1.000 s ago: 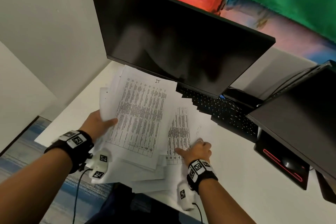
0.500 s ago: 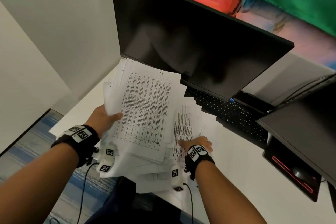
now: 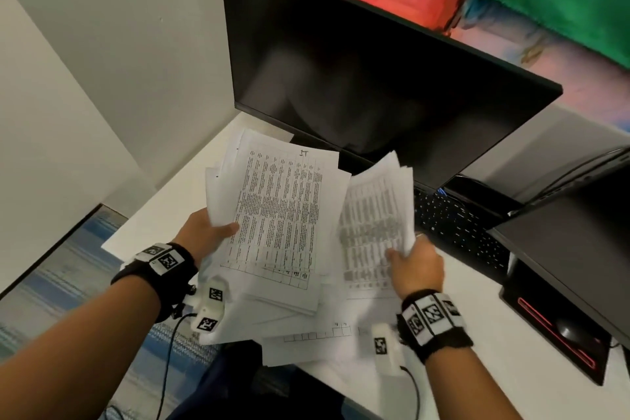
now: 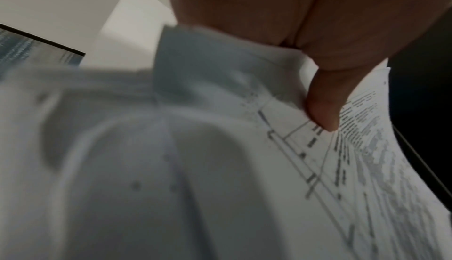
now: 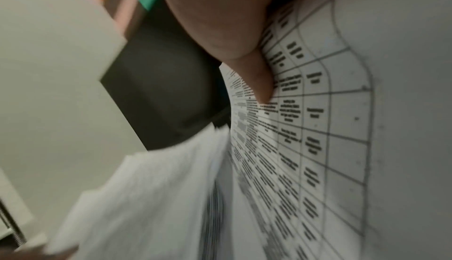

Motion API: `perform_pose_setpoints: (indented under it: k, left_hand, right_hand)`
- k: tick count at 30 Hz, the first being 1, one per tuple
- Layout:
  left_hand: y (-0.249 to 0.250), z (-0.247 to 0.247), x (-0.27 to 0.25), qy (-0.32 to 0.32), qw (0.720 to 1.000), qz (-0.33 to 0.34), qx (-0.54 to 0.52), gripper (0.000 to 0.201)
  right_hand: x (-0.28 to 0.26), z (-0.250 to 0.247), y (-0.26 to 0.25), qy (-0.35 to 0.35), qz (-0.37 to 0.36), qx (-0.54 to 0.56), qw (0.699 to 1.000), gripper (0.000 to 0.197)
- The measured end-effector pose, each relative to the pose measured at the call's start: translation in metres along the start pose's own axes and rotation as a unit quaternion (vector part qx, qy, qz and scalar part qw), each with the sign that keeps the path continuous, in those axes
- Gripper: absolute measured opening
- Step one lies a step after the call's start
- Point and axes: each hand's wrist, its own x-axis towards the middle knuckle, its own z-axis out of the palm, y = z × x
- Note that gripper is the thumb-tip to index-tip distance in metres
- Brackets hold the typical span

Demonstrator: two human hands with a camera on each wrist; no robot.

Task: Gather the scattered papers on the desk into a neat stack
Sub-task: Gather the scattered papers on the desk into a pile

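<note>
- Papers in two held bundles plus loose sheets on the desk (image 3: 511, 334), near edge, in front of the monitor (image 3: 358, 78).
- Left bundle (image 3: 276, 211): thick, printed table face up, raised off the desk and tilted toward the monitor. Left hand (image 3: 204, 232) grips its left edge, thumb (image 4: 320, 107) on top of the printed sheet, fingers hidden under.
- Right bundle (image 3: 375, 215): thinner, blurred, lifted and bowed, its far corner pointing up at the monitor. Right hand (image 3: 414, 264) pinches its near right edge, thumb (image 5: 259, 82) pressed on the gridded page.
- The two bundles meet or overlap along their inner edges; cannot tell which lies over which.
- Loose sheets (image 3: 306, 334) lie flat beneath both bundles, fanned unevenly, some hanging over the near desk edge.
- Keyboard (image 3: 456, 225), dark, lies right of the right bundle, partly under the monitor.
- Second dark screen (image 3: 562, 249) stands at far right, a mouse pad (image 3: 559, 334) with red trim beneath it.
- Both wrists carry black bands with tag markers.
</note>
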Motion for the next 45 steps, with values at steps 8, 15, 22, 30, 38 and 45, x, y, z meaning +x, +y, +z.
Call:
perform_pose_setpoints:
  k: [8,15,22,30,38,45]
  left_hand:
    - [0.01,0.058,-0.012,-0.084,0.994,0.011,0.064,0.039]
    - [0.019,0.087,-0.011,-0.128,0.991,-0.025,0.016,0.047]
    - [0.024,0.107,-0.006,-0.067,0.982,0.041,0.169,0.045]
    - [0.062,0.048,-0.036,-0.109,0.981,0.161,-0.002,0.044]
    - [0.123,0.036,-0.048,-0.062,0.95,0.3,-0.056,0.068]
    - [0.073,0.068,-0.032,-0.064,0.969,0.23,-0.061,0.074]
  right_hand:
    - [-0.021,-0.141,-0.031,0.183,-0.106,0.105,0.972,0.025]
    - [-0.003,-0.047,0.006,-0.008,0.053,0.278,0.959,0.035]
    - [0.007,0.073,0.046,-0.139,0.012,-0.01,0.99,0.058]
    - [0.011,0.003,0.009,-0.136,0.05,0.387,0.911,0.094]
    - [-0.003,-0.054,-0.048,-0.036,-0.171,0.524,0.834,0.051]
    - [-0.011,-0.021,-0.032,-0.063,-0.112,0.488,0.863,0.063]
